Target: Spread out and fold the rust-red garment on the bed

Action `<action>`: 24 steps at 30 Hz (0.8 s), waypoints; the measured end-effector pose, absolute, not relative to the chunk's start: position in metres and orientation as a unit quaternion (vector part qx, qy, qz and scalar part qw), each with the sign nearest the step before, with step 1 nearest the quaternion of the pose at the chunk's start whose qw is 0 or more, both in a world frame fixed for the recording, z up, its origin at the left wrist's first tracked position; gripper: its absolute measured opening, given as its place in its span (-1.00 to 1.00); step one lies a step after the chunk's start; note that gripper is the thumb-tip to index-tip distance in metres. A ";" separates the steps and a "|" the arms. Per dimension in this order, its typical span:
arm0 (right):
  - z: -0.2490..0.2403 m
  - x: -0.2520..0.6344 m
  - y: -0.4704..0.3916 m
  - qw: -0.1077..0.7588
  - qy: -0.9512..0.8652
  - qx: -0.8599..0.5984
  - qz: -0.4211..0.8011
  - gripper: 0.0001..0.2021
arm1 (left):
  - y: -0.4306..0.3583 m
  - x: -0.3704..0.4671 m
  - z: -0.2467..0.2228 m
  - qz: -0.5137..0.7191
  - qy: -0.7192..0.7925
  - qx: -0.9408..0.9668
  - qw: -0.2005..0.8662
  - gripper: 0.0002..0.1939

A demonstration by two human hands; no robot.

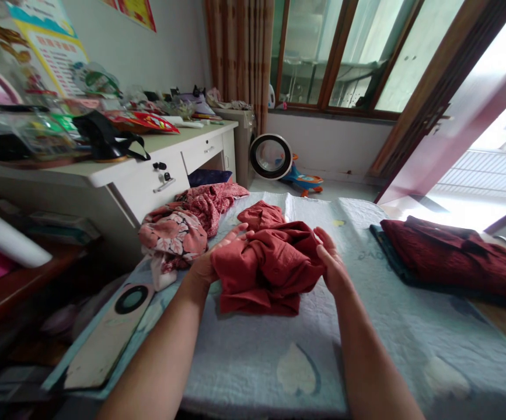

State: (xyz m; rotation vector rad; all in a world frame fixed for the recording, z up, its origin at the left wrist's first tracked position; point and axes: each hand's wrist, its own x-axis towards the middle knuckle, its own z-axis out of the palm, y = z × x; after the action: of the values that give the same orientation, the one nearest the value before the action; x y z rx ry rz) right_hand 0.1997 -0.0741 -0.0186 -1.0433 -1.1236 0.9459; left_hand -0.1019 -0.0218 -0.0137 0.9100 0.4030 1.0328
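Note:
A bunched brick-red garment (270, 262) lies in folds at the middle of the bed cover (244, 361); whether it is a shirt or trousers I cannot tell. My left hand (211, 259) holds its left side, with the fingers reaching along the far edge and partly hidden by cloth. At the right side, my right hand (331, 259) grips the edge between thumb and fingers. The lower part of the garment rests on the cover. Just beyond my left hand lies a heap of floral clothes (178, 233).
Folded dark red clothes (449, 256) lie at the right on a dark green piece. A pale flat object with a dark ring (112, 335) sits at the left edge. A cluttered desk (143, 181) stands at the left. On the floor behind are a round appliance (271, 156) and a blue-orange ride-on toy (303, 178).

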 end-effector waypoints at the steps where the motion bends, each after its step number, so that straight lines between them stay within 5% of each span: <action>1: -0.017 0.198 -0.076 0.584 -0.526 -0.455 0.418 -0.35 | -0.023 -0.104 -0.012 0.454 0.168 0.428 0.763 -0.44; 5: -0.011 0.198 -0.079 0.445 -0.656 -0.462 0.397 -0.12 | -0.027 -0.113 -0.001 0.430 0.164 0.463 0.758 -0.43; 11: -0.020 0.194 -0.074 0.351 -0.738 -0.464 0.342 0.04 | -0.029 -0.124 0.004 0.428 0.150 0.482 0.750 -0.26; 14: -0.028 0.183 -0.073 0.358 -0.730 -0.512 0.275 -0.13 | -0.030 -0.127 0.005 0.445 0.138 0.471 0.749 -0.13; 19: -0.032 0.171 -0.070 0.414 -0.710 -0.527 0.215 -0.75 | -0.030 -0.119 0.000 0.397 0.225 0.573 0.681 -0.12; 24: -0.033 0.172 -0.070 0.491 -0.634 -0.543 0.248 -0.81 | -0.028 -0.096 -0.011 0.357 0.329 0.703 0.520 0.00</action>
State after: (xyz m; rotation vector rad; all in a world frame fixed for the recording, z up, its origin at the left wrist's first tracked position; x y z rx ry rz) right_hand 0.1715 -0.0704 -0.0334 -1.3189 -1.5392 0.6013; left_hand -0.0961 -0.0276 -0.0112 1.6865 0.7879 0.8553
